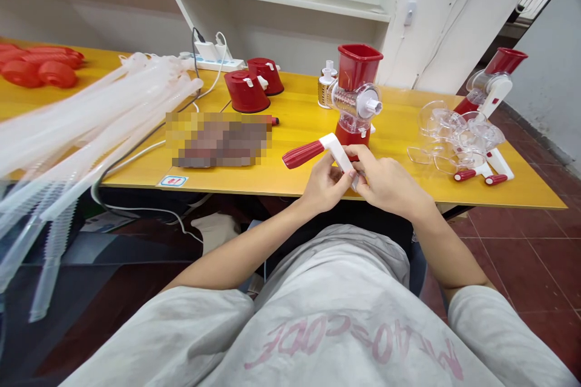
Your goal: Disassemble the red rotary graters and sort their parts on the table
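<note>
Both hands close around a white crank handle with a red ribbed grip pointing left, held over the table's front edge. My left hand grips the white arm from the left. From the right, my right hand has its fingertips on the same arm, partly hidden behind it. Just beyond them stands a rotary grater with a red hopper, a clear housing with a metal drum inside, and a red base. Beside the grater are metal grating drums with white ends.
Two red bases stand at the back. On the right lie clear plastic housings, loose crank handles and another assembled grater. Long translucent plastic tubes overhang the left front edge. Cables run near a power strip.
</note>
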A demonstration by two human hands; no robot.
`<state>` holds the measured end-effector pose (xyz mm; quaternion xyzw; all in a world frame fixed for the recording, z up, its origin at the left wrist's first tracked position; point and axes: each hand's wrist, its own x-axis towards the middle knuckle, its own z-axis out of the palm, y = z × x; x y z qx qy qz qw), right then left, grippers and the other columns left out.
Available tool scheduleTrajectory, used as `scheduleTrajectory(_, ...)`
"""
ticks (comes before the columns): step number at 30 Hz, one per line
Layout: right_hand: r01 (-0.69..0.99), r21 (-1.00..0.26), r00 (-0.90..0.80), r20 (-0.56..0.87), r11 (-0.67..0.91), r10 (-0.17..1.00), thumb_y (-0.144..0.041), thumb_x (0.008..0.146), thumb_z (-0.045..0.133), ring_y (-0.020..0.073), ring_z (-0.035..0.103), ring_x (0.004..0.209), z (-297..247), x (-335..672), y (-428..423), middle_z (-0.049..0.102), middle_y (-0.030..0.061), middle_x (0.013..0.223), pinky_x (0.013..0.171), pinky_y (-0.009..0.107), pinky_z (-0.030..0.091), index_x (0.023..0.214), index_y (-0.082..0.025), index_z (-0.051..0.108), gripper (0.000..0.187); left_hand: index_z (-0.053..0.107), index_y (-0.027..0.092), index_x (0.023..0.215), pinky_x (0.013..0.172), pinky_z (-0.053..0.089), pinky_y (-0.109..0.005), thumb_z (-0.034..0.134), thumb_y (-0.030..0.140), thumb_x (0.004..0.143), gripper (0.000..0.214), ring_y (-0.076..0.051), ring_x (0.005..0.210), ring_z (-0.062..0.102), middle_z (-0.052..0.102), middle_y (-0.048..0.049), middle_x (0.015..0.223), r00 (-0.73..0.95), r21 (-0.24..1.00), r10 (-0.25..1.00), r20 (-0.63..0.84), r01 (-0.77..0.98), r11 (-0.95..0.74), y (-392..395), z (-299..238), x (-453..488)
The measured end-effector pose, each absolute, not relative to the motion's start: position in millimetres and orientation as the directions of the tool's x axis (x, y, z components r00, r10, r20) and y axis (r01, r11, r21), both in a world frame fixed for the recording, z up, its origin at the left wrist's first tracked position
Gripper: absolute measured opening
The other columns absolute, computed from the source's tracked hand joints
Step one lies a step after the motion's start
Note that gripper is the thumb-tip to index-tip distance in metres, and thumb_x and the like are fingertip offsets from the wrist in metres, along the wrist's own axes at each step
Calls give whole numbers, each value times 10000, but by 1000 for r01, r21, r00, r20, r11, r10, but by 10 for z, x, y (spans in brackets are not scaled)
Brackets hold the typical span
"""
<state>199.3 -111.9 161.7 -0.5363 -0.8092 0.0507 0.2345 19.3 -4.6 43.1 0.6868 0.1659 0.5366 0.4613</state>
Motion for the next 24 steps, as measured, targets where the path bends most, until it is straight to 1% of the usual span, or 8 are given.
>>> scheduleTrajectory(3, 846, -357, -288, 317, 396, 903, -152, 1153, 676, 399, 978, 1139, 1611, 2000, -1115, 1000, 129, 1374, 968, 432, 718, 1766, -257, 627, 624, 763, 198, 1302, 649, 639, -254, 988, 748, 1114, 623, -165, 707, 793, 837, -39, 1025, 371, 797, 705, 604, -279, -536, -56, 458, 192)
scheduleTrajectory(7, 836, -378, -277, 333, 397, 901, -150, 1139, 710, 399, 980, 1184, 1604, 2009, -1104, 1002, 101, 1349, 1009, 440, 732, 1735, -281, 669, 611, 762, 197, 1291, 630, 598, -239, 1000, 765, 1096, 646, -144, 685, 756, 860, -52, 1055, 386, 800, 702, 599, -269, -536, -66, 490, 183)
scheduleTrajectory(10, 822, -401, -275, 341, 404, 899, -136, 1135, 716, 388, 984, 1229, 1601, 2024, -1099, 1000, 89, 1345, 1061, 453, 743, 1725, -284, 698, 609, 763, 197, 1268, 633, 597, -244, 1002, 787, 1087, 662, -146, 691, 754, 865, -62, 1068, 392, 808, 707, 588, -256, -530, -69, 504, 169)
scheduleTrajectory(14, 800, -443, -271, 337, 406, 902, -141, 1136, 749, 368, 991, 1248, 1602, 2045, -1092, 997, 87, 1361, 1114, 468, 756, 1722, -291, 737, 605, 754, 199, 1242, 643, 618, -245, 1005, 763, 1097, 635, -154, 699, 778, 865, -62, 1053, 404, 800, 690, 600, -285, -528, -59, 495, 161)
scheduleTrajectory(17, 780, -474, -269, 336, 409, 903, -158, 1137, 782, 352, 994, 1241, 1605, 2056, -1085, 997, 78, 1365, 1127, 461, 764, 1708, -302, 763, 589, 765, 200, 1278, 656, 638, -250, 992, 761, 1112, 628, -175, 731, 809, 860, -56, 1030, 399, 782, 673, 623, -310, -540, -46, 474, 171)
scheduleTrajectory(21, 766, -491, -258, 358, 415, 898, -160, 1141, 772, 340, 996, 1249, 1607, 2059, -1089, 1001, 58, 1336, 1133, 441, 771, 1671, -305, 794, 550, 778, 198, 1389, 701, 678, -266, 972, 726, 1146, 612, -201, 790, 852, 857, -53, 1033, 401, 759, 644, 652, -348, -551, -24, 453, 185)
scheduleTrajectory(24, 763, -492, -249, 377, 421, 892, -158, 1139, 772, 334, 999, 1249, 1599, 2055, -1093, 1007, 56, 1334, 1151, 441, 772, 1646, -296, 816, 528, 777, 200, 1404, 733, 698, -269, 966, 691, 1161, 579, -212, 835, 879, 858, -56, 1056, 403, 747, 629, 665, -373, -551, -6, 449, 182)
